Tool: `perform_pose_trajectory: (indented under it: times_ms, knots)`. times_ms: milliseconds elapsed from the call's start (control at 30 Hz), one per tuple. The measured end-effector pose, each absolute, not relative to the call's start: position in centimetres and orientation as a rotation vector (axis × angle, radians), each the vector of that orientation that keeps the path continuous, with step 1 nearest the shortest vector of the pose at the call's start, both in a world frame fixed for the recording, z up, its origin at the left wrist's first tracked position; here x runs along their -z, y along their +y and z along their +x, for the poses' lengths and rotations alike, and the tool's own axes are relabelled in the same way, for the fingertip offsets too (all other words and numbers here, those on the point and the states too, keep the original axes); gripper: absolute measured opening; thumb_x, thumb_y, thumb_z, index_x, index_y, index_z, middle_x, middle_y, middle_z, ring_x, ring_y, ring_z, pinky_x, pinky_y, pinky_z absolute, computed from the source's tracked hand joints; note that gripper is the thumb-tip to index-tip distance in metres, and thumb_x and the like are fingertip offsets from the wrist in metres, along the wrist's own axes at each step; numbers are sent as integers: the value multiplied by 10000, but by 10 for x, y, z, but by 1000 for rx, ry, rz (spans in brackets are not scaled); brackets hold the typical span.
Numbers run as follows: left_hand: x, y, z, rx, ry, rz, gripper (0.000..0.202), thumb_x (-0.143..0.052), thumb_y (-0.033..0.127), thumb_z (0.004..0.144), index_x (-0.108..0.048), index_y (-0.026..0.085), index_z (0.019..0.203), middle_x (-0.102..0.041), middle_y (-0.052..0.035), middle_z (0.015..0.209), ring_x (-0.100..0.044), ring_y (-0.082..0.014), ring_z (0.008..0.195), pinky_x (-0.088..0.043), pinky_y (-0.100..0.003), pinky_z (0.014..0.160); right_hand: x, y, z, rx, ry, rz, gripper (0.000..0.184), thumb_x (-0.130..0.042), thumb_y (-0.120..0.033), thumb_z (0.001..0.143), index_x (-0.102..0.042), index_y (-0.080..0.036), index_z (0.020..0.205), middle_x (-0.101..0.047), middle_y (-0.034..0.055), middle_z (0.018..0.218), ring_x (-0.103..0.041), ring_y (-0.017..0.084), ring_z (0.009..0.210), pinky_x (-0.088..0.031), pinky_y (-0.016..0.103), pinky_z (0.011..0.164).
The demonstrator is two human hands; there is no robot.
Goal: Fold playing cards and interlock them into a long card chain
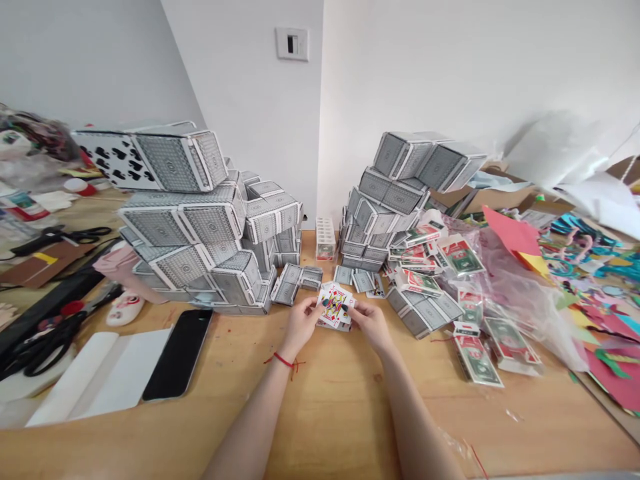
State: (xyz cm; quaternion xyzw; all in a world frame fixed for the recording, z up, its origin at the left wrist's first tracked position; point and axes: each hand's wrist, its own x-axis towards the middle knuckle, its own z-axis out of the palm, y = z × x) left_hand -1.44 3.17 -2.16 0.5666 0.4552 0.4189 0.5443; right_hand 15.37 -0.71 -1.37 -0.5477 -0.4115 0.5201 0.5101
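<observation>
1. Fingers (314, 312) of the left hand (300, 328) and of the right hand (371, 325) are closed on a small stack of playing cards (336, 305), which shows a red, yellow and black court card face up. One hand pinches each side.
2. The stack sits between the two sets of fingertips, low over the pale wooden table (320, 413). I cannot tell whether its underside touches the wood.
3. The top cards look skewed against those beneath. Squaring them would seem to go best with light, even pressure from both sides and the thumbs resting on top to stop any sliding.
4. A hard squeeze would probably bow the cards and spring them loose, so a gentle grip looks wiser.
5. Loose grey patterned card boxes (299, 281) lie just beyond the hands. Tall piles of the same boxes stand to the left (200, 233) and to the right (400, 187), so working close over the table seems safest.
6. A flat black phone (179, 353) lies well apart, to the left.
</observation>
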Motion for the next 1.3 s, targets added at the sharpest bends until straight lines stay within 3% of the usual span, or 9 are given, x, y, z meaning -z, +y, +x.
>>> perform_pose_trajectory:
  times_ms: [100,333,1300]
  knots:
    - [18,35,-19,-1019,1143,1363,255,-549,340,695,-639,122,790,-645,-52,765,-565,-147,672,-434,-225,564,16,-7,154,-1233,-1010,-1332,325,-633,-472,618,-635,-151,662,-604,8,529,-512,130,419,-431,253,427]
    - [13,33,-20,-909,1191,1338,231,-568,310,641,-664,117,722,-598,-10,574,-467,-96,488,-333,-197,453,19,-4,153,-1230,-974,-1372,350,-617,-504,613,-634,-154,613,-594,-1,512,-525,140,423,-462,266,428]
    - [7,33,-21,-840,1179,1234,148,-576,245,580,-642,114,598,-522,26,484,-367,-64,436,-258,-194,439,25,-4,154,-1298,-1026,-1356,355,-619,-490,626,-653,-142,691,-638,20,592,-581,159,525,-479,258,493]
